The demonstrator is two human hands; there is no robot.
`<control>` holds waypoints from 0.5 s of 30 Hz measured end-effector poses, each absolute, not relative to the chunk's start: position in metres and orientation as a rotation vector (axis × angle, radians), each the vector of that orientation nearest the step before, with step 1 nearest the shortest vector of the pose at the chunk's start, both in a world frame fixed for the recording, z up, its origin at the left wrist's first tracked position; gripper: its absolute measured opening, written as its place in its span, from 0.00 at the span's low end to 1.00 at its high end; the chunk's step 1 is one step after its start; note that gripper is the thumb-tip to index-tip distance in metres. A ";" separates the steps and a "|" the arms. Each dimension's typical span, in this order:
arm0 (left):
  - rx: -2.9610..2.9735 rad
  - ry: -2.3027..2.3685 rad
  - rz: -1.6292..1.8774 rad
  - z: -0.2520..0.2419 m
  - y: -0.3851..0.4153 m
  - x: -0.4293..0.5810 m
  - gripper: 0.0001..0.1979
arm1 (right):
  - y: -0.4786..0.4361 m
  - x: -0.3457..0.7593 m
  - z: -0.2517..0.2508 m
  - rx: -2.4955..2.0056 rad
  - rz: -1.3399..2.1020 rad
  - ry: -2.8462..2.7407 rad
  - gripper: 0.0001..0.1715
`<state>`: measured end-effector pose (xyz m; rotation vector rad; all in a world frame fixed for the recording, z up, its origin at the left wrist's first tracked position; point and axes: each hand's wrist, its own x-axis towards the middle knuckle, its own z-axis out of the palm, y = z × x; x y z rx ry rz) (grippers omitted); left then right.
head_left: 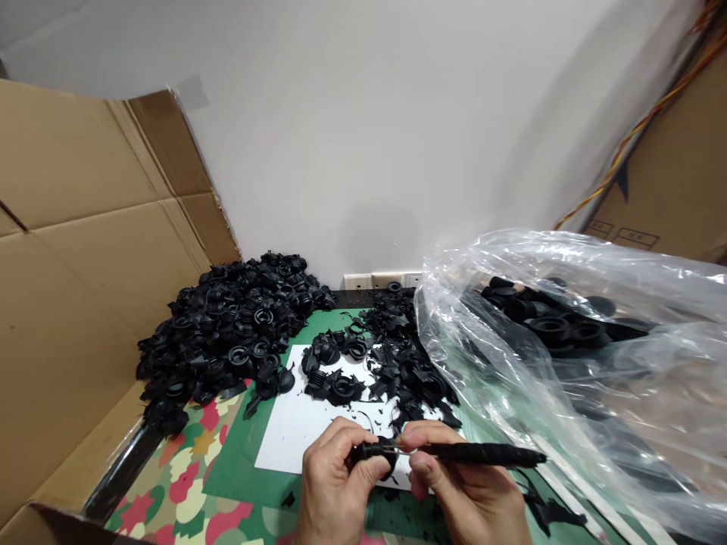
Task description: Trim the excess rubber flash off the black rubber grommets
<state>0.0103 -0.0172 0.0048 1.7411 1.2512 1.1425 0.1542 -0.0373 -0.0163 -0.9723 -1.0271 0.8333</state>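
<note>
hands at close work, seen from above. left hand point(335, 481): thumb and fingers closed around a small black part point(370, 451), whose rounded side faces the right hand point(469, 492). right hand: thumb and fingers pinched on a slim tool point(485, 454), its black handle pointing away to the right and its thin metal tip directed at the part between the two hands; whether the tip enters the part or only lies against it cannot be told. the part is held just over the near edge of a white sheet point(284, 435), which rests on a green mat point(227, 477).

directly beyond the hands, a small cluster of black pieces point(344, 387) lies on the sheet, with loose shreds between it and the fingers. beyond and to the left of the hands, a large heap point(232, 325) of similar ribbed black pieces leans toward a cardboard panel point(96, 219). beyond the right hand, ragged black scraps point(406, 363) form a second pile, spreading over the sheet and the mat. to the right of the hands, a clear plastic bag point(625, 393) holds black rings and discs point(550, 329). left of the left hand, a patterned covering point(182, 488) shows in red, green and cream. farthest from the hands, wall sockets point(382, 281) sit low on a pale wall point(369, 129).
</note>
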 end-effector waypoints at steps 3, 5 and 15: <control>1.763 1.258 1.138 0.006 -0.017 0.011 0.05 | -0.037 0.153 -0.020 -0.945 0.784 -1.100 0.08; 1.787 1.252 1.141 0.005 -0.017 0.011 0.05 | -0.037 0.151 -0.021 -0.912 0.739 -1.173 0.08; 1.759 1.206 1.185 0.003 -0.018 0.010 0.03 | -0.032 0.169 -0.028 -1.095 0.234 -1.240 0.05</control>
